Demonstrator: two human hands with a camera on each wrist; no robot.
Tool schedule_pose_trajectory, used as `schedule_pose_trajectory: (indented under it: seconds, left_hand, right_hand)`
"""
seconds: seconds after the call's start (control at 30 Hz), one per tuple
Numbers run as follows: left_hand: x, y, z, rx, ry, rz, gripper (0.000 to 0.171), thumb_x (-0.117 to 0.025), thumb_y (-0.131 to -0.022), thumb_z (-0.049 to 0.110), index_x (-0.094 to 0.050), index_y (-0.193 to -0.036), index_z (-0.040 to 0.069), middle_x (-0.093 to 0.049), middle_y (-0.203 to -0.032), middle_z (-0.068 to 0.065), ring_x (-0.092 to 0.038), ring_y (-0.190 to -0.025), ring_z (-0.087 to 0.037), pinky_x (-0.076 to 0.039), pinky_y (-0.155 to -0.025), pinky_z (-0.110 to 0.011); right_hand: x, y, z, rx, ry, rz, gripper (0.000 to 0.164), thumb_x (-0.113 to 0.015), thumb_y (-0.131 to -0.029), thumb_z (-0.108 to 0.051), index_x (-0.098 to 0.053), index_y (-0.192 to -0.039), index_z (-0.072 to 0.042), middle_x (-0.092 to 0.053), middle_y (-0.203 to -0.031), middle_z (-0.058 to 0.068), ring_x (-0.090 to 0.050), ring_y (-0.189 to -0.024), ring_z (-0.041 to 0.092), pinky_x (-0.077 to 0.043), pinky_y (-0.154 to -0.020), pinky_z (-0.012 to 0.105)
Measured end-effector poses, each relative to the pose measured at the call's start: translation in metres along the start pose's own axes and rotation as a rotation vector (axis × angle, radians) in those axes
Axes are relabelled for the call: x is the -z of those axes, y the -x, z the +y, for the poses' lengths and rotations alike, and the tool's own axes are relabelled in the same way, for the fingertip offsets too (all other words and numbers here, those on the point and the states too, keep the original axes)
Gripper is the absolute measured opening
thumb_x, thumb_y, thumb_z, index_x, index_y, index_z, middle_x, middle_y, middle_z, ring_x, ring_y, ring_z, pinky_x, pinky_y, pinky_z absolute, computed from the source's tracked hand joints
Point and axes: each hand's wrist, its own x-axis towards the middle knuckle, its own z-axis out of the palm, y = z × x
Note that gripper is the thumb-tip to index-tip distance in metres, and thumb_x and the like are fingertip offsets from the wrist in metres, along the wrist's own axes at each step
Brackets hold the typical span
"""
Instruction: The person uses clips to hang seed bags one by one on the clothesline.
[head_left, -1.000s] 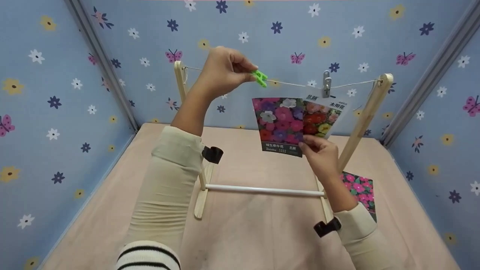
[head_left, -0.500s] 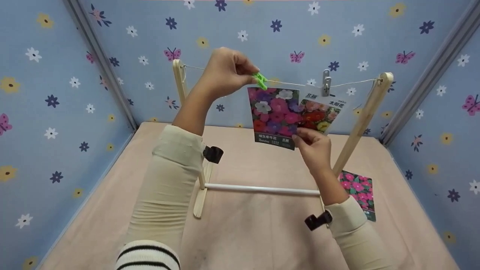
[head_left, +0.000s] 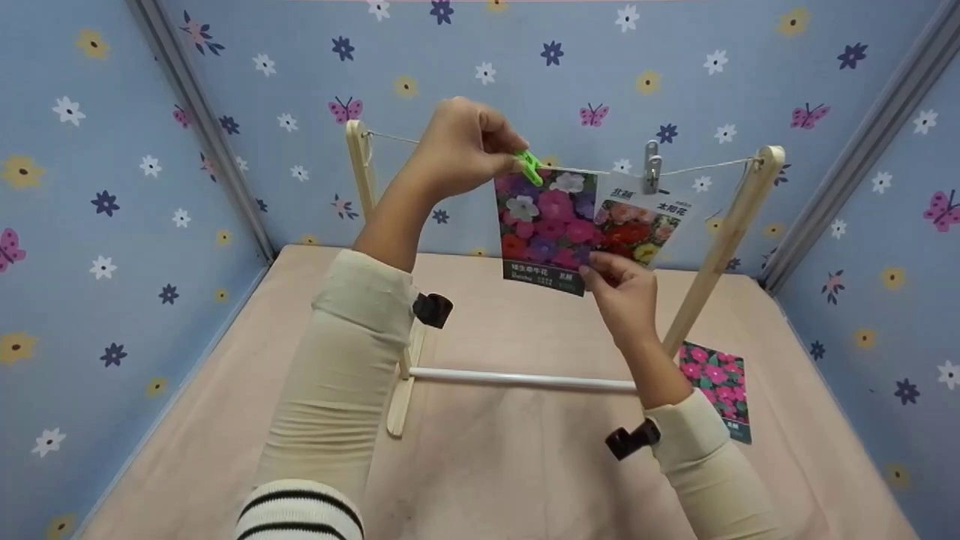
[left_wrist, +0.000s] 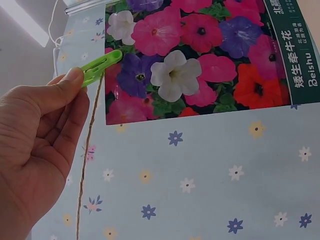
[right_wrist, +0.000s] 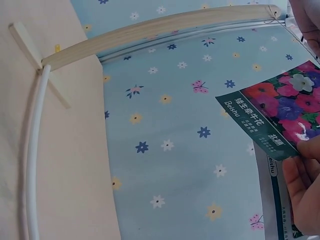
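My left hand [head_left: 469, 150] pinches a green clothespin [head_left: 529, 166] at the string [head_left: 577, 170]. In the left wrist view the clothespin [left_wrist: 101, 66] overlaps the top edge of a flower seed packet [left_wrist: 180, 60] beside the string. With thumb and fingers my right hand [head_left: 624, 296] pinches the lower right edge of this packet [head_left: 551, 225], which shows pink, purple and white blooms and hangs upright at string height. Just right of it, a second seed packet [head_left: 637, 229] with red and yellow flowers hangs from a metal clip [head_left: 652, 169] on the string, partly covered by the first.
The string runs between two wooden posts, left [head_left: 358, 161] and right [head_left: 724, 244], joined low down by a white rod [head_left: 525, 379]. Another packet [head_left: 716, 386] with pink flowers lies on the pink surface at the right, partly behind my right forearm. Flower-patterned walls enclose the space.
My right hand has raised the seed packet and shifted it left, so its top edge now meets the string. My left hand has moved slightly right with the clothespin, onto the packet's top edge.
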Motion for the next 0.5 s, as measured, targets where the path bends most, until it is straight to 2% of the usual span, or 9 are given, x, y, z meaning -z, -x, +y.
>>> schedule_pose_trajectory:
  seconds: [0.23, 0.5]
  left_hand:
    - [-0.0009, -0.0001, 0.0014, 0.009, 0.003, -0.013, 0.009, -0.073, -0.087, 0.006, -0.077, -0.095, 0.003, -0.073, -0.088, -0.006, -0.065, -0.072, -0.009, -0.054, -0.071, -0.02]
    - [0.0001, 0.0013, 0.0025, 0.027, -0.053, -0.028, 0.018, -0.077, -0.085, 0.013, -0.076, -0.102, 0.005, -0.073, -0.09, -0.004, -0.062, -0.072, -0.008, -0.053, -0.071, -0.019]
  right_hand:
    - [-0.0012, 0.001, -0.0013, -0.025, -0.011, -0.012, 0.017, -0.072, -0.085, 0.002, -0.072, -0.1, 0.01, -0.072, -0.089, 0.018, -0.063, -0.066, 0.005, -0.05, -0.058, 0.016]
    - [-0.0005, 0.0014, -0.0001, -0.004, -0.01, -0.043, 0.016, -0.07, -0.086, 0.002, -0.071, -0.1, 0.01, -0.072, -0.087, 0.014, -0.061, -0.068, 0.006, -0.049, -0.059, 0.016]
